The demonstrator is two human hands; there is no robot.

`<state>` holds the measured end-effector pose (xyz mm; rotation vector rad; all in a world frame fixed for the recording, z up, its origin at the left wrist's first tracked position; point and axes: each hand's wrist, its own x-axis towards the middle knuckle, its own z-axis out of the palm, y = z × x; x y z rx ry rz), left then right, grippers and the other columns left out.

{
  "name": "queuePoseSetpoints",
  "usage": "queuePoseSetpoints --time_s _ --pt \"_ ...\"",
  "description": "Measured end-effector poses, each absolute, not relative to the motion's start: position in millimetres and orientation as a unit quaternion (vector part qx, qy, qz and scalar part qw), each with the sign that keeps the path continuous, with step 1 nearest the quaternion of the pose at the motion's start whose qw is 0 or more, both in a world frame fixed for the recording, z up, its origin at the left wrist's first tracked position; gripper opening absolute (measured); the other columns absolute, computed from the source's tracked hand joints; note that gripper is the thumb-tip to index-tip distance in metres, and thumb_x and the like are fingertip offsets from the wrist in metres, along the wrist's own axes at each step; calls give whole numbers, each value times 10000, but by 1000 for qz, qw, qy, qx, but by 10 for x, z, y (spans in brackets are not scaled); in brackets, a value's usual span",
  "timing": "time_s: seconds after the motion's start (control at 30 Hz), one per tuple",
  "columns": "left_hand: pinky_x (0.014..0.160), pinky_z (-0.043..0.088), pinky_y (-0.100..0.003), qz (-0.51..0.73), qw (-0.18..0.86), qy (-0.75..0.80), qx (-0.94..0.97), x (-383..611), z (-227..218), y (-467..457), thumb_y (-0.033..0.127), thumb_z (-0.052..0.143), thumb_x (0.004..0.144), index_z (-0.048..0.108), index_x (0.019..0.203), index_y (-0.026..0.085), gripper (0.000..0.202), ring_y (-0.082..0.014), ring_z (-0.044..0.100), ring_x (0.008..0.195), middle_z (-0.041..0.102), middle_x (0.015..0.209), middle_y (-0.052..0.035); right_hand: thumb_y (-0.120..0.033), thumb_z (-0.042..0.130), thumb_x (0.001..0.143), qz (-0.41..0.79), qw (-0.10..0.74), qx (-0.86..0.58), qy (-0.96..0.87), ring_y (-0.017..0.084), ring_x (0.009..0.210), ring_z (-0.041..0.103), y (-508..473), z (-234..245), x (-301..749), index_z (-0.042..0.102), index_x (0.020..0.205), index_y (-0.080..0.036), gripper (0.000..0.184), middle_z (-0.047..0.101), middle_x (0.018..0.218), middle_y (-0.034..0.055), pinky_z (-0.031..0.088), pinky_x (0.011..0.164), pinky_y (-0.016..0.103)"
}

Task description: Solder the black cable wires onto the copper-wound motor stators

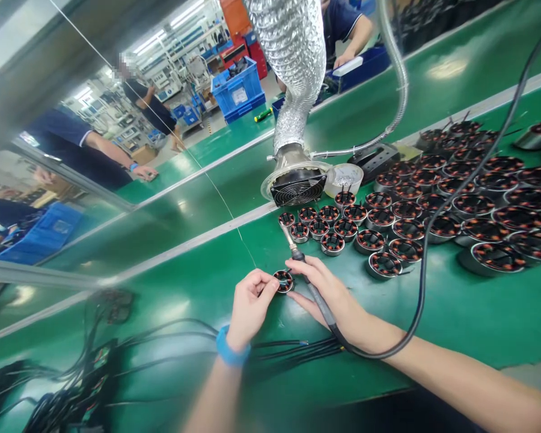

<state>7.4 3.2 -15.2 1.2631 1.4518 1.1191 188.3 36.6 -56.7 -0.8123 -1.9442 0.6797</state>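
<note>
A small round motor stator [283, 281] with copper windings in a metal ring sits on the green bench between my hands. My left hand [251, 300], a blue band at its wrist, is closed in a pinch at the ring's left edge. Thin solder wire [229, 210] runs down from the upper left into those fingers. In my right hand [331, 294] is a soldering iron [313, 288], its metal tip pointing up and away from the stator. The thumb and a fingertip of that hand reach to the ring's right side.
Many similar stators [406, 228] cover the right of the bench. Behind stand a fan-fronted extractor [297, 183] on a foil duct [293, 66] and a clear round tub [344, 179]. Black cables [85, 385] lie at left. The iron's cord [426, 258] loops at right. Other people are across the bench.
</note>
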Motion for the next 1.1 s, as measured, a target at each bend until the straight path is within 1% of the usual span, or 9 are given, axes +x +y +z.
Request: queuePoseSetpoints --time_s 0.07,0.23,0.4,0.5,0.6,0.67,0.77,0.9,1.1 --pt "643 399 -230 447 434 590 514 81 -159 33 368 694 866 649 744 131 270 -115 510 684 557 729 -10 -157 591 932 289 440 -331 -783 213 1039 664 361 -625 1844 414 1423 -285 538 533 1250 98 597 888 346" --pt "652 413 -235 446 414 600 520 97 -189 25 360 685 872 661 759 127 260 -121 529 696 570 751 -19 -134 565 943 312 435 -330 -777 220 1088 642 353 -712 1783 389 1440 -298 552 501 1302 106 587 910 371" --pt "659 418 -235 447 417 599 517 101 -199 15 365 676 880 667 774 126 261 -121 542 701 583 762 -23 -146 626 918 308 435 -341 -774 215 1054 648 367 -640 1816 407 1443 -266 581 530 1296 112 578 896 366" --pt "649 405 -236 444 414 606 514 102 -196 8 370 675 879 668 772 125 267 -119 529 690 577 756 -22 -139 626 925 262 484 -347 -759 192 991 663 384 -511 1895 496 1376 -237 480 636 1157 82 561 869 332" --pt "638 383 -240 437 404 617 516 100 -200 4 367 666 885 662 762 127 270 -117 503 682 559 750 -19 -103 598 930 190 560 -346 -728 142 787 676 380 -342 2004 622 1191 -219 287 717 942 23 545 762 279" --pt "639 374 -245 432 400 620 520 96 -205 5 362 657 892 658 756 130 268 -119 494 689 552 756 -19 -99 565 930 170 581 -344 -718 119 656 655 363 -240 2069 664 1046 -213 190 721 800 -13 530 686 264" --pt "639 363 -253 427 391 622 528 89 -207 6 353 648 901 655 745 137 266 -126 483 696 543 758 -20 -79 498 911 187 589 -313 -721 107 533 613 338 -150 2121 665 895 -208 212 672 630 -42 504 582 257" --pt "637 356 -262 426 383 620 536 86 -196 1 345 642 905 659 740 143 261 -134 478 694 540 749 -22 -64 476 858 225 591 -247 -734 104 434 559 336 -154 2110 668 872 -196 233 646 568 -40 457 475 258" --pt "638 359 -268 422 376 623 541 90 -183 -13 340 641 905 673 749 148 250 -141 484 696 546 747 -26 -57 486 845 226 586 -235 -742 98 455 576 336 -220 2062 668 887 -181 224 653 582 -31 453 492 251"
